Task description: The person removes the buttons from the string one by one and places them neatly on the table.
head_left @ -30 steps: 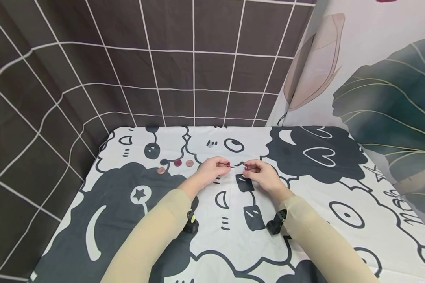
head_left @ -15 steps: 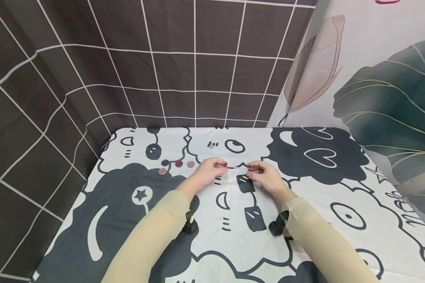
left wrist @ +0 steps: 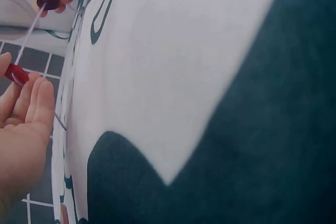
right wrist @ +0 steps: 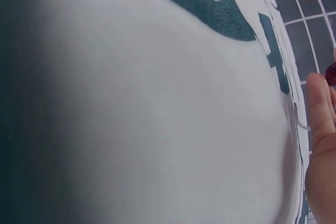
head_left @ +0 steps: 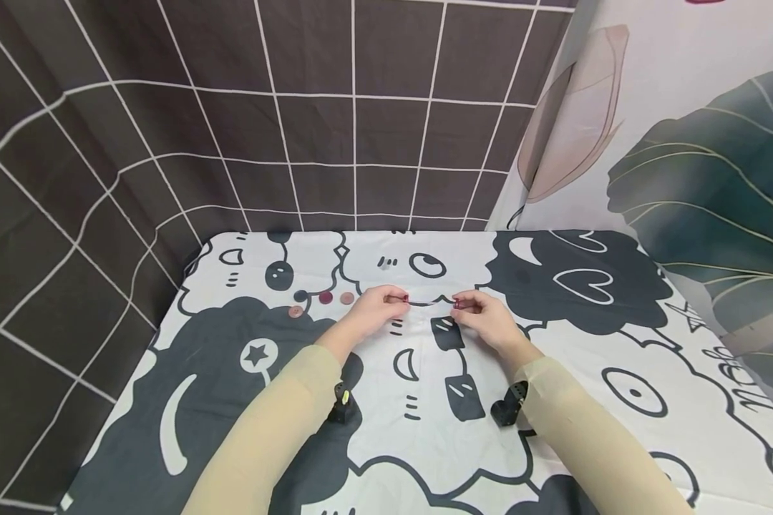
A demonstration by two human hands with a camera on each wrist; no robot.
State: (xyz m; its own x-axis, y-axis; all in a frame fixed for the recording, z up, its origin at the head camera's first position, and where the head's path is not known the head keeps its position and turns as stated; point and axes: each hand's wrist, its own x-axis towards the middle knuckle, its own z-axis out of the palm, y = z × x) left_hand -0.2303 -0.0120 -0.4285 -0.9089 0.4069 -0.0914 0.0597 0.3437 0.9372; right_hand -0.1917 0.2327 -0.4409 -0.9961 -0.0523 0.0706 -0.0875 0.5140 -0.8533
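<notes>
My left hand [head_left: 375,312] pinches a small red button-like disc [left wrist: 18,74] between thumb and fingers. To its right, my right hand [head_left: 489,322] pinches a darker red disc [left wrist: 48,2]. A thin pale cord [left wrist: 29,34] runs straight between the two discs in the left wrist view; it also leaves the face of the red disc in the right wrist view. Both hands hover over or just touch the patterned cloth, which I cannot tell. Finger parts and most of the darker disc [right wrist: 331,74] are cut off at the right wrist view's edge.
Several loose round buttons lie left of my hands: a dark one [head_left: 300,295], a dark red one [head_left: 325,297] and pinkish ones [head_left: 347,298]. The black-and-white cloth [head_left: 386,443] covers the surface. A dark gridded curtain [head_left: 386,129] hangs behind it.
My hands have moved a little farther apart, the left one leftward and the right one rightward, each keeping its disc. The buttons on the cloth stay put.
</notes>
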